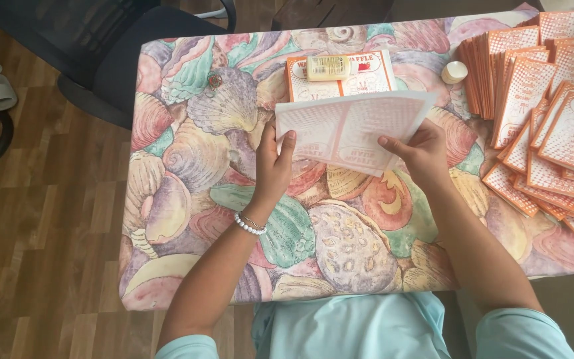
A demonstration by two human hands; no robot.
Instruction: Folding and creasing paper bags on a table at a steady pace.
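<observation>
A flat white paper sheet printed with faint orange dots and lettering is raised just above the table, tilted toward me, held between both my hands over the middle of the tabletop. My left hand, a white beaded bracelet at its wrist, pinches the sheet's left edge with the thumb on top; my right hand is closed on the lower right edge, thumb lying across the paper. Just beyond the sheet, touching the table, lies a flat orange-bordered printed card, and a small pale yellow plastic bottle rests on its side across it. To the right of that sits a small round cream-coloured cap. Further right, along the table's edge, orange-and-white printed paper bags are fanned out in overlapping stacks. All of it lies on a tablecloth patterned with large pastel seashells. Past the table's far left corner stands a dark office chair on a brown wood-plank floor.
</observation>
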